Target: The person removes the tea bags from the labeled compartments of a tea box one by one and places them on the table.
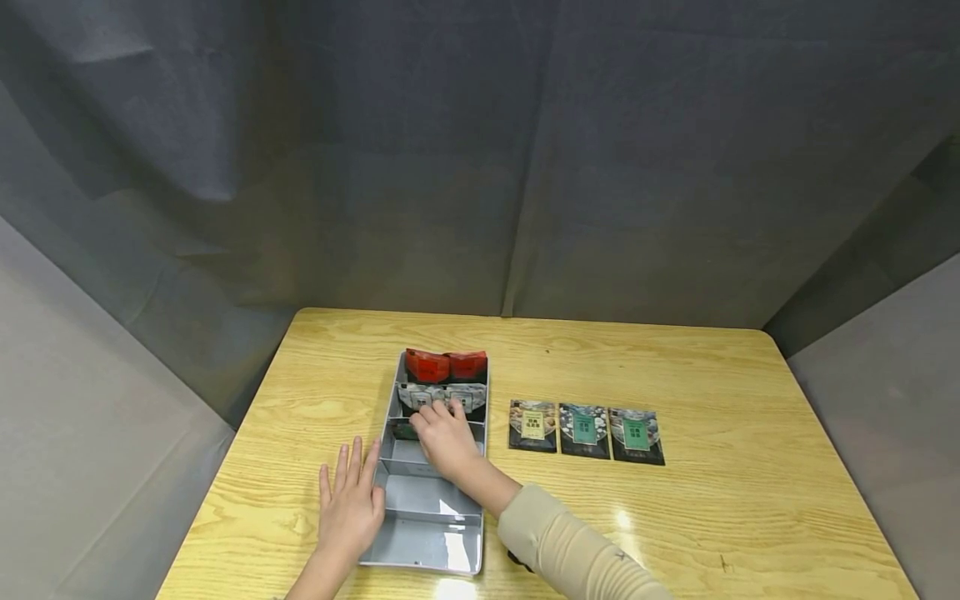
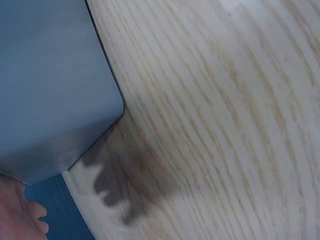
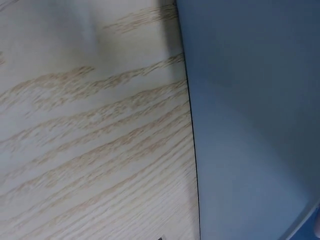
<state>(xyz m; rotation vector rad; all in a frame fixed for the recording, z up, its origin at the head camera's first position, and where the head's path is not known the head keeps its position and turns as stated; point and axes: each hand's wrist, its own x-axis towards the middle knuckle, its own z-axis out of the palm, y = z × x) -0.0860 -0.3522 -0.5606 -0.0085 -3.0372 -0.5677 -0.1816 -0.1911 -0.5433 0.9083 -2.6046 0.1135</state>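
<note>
A long grey divided box (image 1: 427, 542) lies on the table, in front of me. My right hand (image 1: 450, 442) reaches into its middle part, fingers bent down near the divider. Beside the thumb shows the edge of a dark green sachet (image 1: 402, 430), the rest hidden by the hand; I cannot tell whether the fingers pinch it. The fingertips overlap two white-and-black sachets (image 1: 468, 396) standing in the compartment behind. Two red sachets (image 1: 429, 367) stand in the farthest compartment. My left hand (image 1: 348, 512) has its fingers straight along the box's left side, thumb at the rim.
To the right of the box, three flat sachets lie in a row: one with a yellow label (image 1: 532, 426), then two with green labels (image 1: 584, 430). Grey curtains (image 1: 637, 167) hang behind the wooden table (image 1: 712, 517). In both wrist views the box wall (image 3: 250, 125) rises beside the tabletop.
</note>
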